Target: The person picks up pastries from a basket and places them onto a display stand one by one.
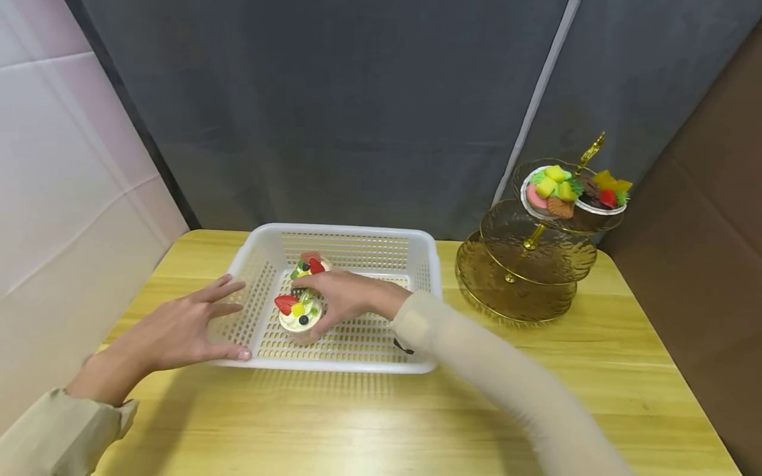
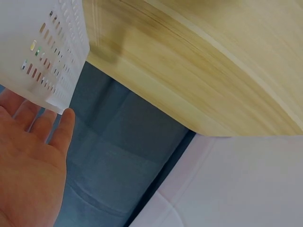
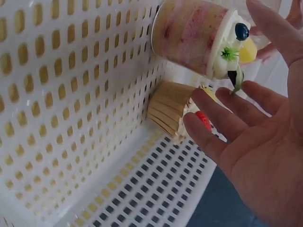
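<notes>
A white plastic basket (image 1: 333, 365) stands on the table, holding a clear dessert cup (image 1: 293, 322) with pink layers, white cream, a strawberry slice and a blueberry. Behind that cup sits a cupcake (image 3: 169, 108) in a tan pleated wrapper, partly covered by the hand in the head view. My right hand (image 1: 348, 294) reaches into the basket over these two. In the right wrist view its fingers are extended and spread close to the cup's creamy top, with no grip visible. My left hand (image 1: 172, 332) rests at the basket's left rim, fingers spread and fairly straight.
A gold-trimmed tiered stand (image 1: 524, 291) is at the table's right. Its top tier bears a fruit-topped cake cup (image 1: 550, 192) and a dark cake cup (image 1: 604, 193). A grey curtain (image 1: 357, 119) hangs behind the wooden table (image 1: 369, 423).
</notes>
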Tool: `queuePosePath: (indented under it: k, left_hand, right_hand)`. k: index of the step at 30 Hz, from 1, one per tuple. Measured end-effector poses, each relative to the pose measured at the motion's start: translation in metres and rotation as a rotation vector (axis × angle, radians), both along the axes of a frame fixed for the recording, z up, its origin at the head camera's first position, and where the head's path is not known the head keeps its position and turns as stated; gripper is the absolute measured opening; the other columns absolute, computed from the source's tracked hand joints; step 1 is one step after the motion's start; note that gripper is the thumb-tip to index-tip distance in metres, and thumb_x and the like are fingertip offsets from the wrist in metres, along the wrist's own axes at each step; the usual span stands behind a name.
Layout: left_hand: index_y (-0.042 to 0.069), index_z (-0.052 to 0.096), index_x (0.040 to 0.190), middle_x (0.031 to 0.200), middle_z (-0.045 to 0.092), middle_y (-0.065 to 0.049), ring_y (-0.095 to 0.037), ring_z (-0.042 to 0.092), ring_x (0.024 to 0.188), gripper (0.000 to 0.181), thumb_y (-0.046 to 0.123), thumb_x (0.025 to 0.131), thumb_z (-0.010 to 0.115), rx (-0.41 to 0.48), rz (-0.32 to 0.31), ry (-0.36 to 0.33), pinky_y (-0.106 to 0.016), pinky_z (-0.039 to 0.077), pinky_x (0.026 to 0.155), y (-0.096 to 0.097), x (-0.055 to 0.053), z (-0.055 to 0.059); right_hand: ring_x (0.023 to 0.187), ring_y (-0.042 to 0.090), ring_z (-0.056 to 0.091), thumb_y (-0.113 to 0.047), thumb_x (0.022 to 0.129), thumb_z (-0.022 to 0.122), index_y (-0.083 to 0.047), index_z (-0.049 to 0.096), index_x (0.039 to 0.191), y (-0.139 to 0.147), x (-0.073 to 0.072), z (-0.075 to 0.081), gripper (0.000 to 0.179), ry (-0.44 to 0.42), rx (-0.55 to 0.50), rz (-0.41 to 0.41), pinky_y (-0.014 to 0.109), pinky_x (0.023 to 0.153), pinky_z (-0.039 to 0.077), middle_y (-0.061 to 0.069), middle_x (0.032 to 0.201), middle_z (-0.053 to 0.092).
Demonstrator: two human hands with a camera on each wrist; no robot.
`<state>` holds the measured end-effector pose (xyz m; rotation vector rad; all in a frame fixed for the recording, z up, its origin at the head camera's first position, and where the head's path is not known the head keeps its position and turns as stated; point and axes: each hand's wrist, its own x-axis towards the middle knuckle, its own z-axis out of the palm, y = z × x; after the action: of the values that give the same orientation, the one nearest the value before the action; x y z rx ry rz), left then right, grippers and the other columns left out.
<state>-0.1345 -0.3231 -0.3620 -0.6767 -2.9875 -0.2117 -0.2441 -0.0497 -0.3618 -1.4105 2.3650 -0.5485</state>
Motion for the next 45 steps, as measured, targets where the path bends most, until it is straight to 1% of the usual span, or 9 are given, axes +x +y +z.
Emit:
queuePosePath:
  k: [4,7,11,15,23,27,35,39,45]
  left_hand:
    - [0.001,0.072,0.118,0.148,0.047,-0.017,-0.045,0.043,0.135,0.084,0.072,0.071,0.074,0.001,-0.001,-0.004,-0.057,0.052,0.078,0.0,-0.001,0.0]
    - [0.002,0.072,0.118,0.148,0.048,-0.017,-0.046,0.044,0.134,0.084,0.072,0.071,0.074,0.0,-0.003,0.001,-0.057,0.052,0.078,0.0,-0.001,0.001]
    - [0.002,0.072,0.118,0.148,0.047,-0.017,-0.046,0.044,0.134,0.084,0.071,0.072,0.074,0.002,-0.002,0.0,-0.058,0.052,0.078,0.0,-0.001,0.001]
    - [0.002,0.072,0.119,0.149,0.047,-0.016,-0.046,0.044,0.134,0.084,0.071,0.072,0.074,0.008,0.001,-0.002,-0.058,0.052,0.078,0.0,0.0,0.0]
    - [0.002,0.072,0.118,0.149,0.047,-0.016,-0.047,0.045,0.133,0.083,0.071,0.071,0.074,0.014,0.005,-0.001,-0.057,0.052,0.077,0.0,0.0,0.0]
    - [0.003,0.072,0.119,0.149,0.046,-0.016,-0.047,0.045,0.133,0.083,0.071,0.071,0.074,0.015,0.008,-0.006,-0.057,0.052,0.076,0.0,0.0,0.0]
    - [0.003,0.071,0.119,0.15,0.046,-0.016,-0.047,0.045,0.133,0.083,0.07,0.072,0.074,0.02,0.013,-0.015,-0.057,0.052,0.077,0.0,0.0,-0.001]
    - [0.003,0.071,0.12,0.15,0.045,-0.016,-0.048,0.046,0.132,0.083,0.071,0.072,0.074,0.021,0.018,-0.024,-0.057,0.052,0.076,0.0,0.0,0.0]
    - [0.003,0.071,0.12,0.15,0.045,-0.016,-0.048,0.046,0.132,0.084,0.071,0.072,0.074,0.021,0.019,-0.025,-0.058,0.052,0.077,0.0,0.0,0.0]
  right_hand:
    - [0.106,0.011,0.054,-0.046,0.07,0.088,-0.013,0.049,0.145,-0.002,-0.001,-0.008,0.091,-0.026,-0.024,-0.023,0.019,0.09,0.042,-0.005,0.121,0.061]
    - [0.099,0.01,0.055,-0.044,0.071,0.087,-0.014,0.049,0.144,-0.005,0.0,-0.011,0.088,-0.028,-0.013,-0.039,0.019,0.085,0.043,-0.005,0.114,0.062]
    - [0.095,0.009,0.057,-0.043,0.073,0.087,-0.013,0.046,0.146,-0.008,0.001,-0.015,0.089,-0.033,-0.003,-0.059,0.02,0.081,0.044,-0.004,0.114,0.062]
    - [0.092,0.008,0.057,-0.042,0.074,0.086,-0.012,0.044,0.147,-0.01,0.002,-0.02,0.09,-0.038,-0.018,-0.065,0.019,0.08,0.043,-0.006,0.113,0.061]
    - [0.097,0.007,0.055,-0.038,0.074,0.087,-0.012,0.045,0.146,-0.012,0.003,-0.023,0.086,-0.045,-0.034,-0.069,0.018,0.084,0.041,-0.006,0.116,0.06]
    - [0.096,0.006,0.055,-0.036,0.074,0.087,-0.013,0.046,0.145,-0.013,0.002,-0.025,0.085,-0.053,-0.033,-0.082,0.018,0.084,0.042,-0.006,0.117,0.061]
    - [0.093,0.005,0.056,-0.033,0.072,0.089,-0.015,0.051,0.139,-0.013,0.001,-0.025,0.079,-0.064,-0.054,-0.088,0.018,0.082,0.042,-0.007,0.111,0.062]
    - [0.091,0.005,0.056,-0.031,0.072,0.089,-0.015,0.054,0.137,-0.013,0.002,-0.024,0.075,-0.04,-0.062,-0.08,0.017,0.08,0.043,-0.007,0.108,0.062]
    - [0.09,0.006,0.056,-0.031,0.072,0.088,-0.015,0.055,0.137,-0.01,0.002,-0.022,0.075,-0.021,-0.069,-0.081,0.018,0.079,0.043,-0.007,0.109,0.063]
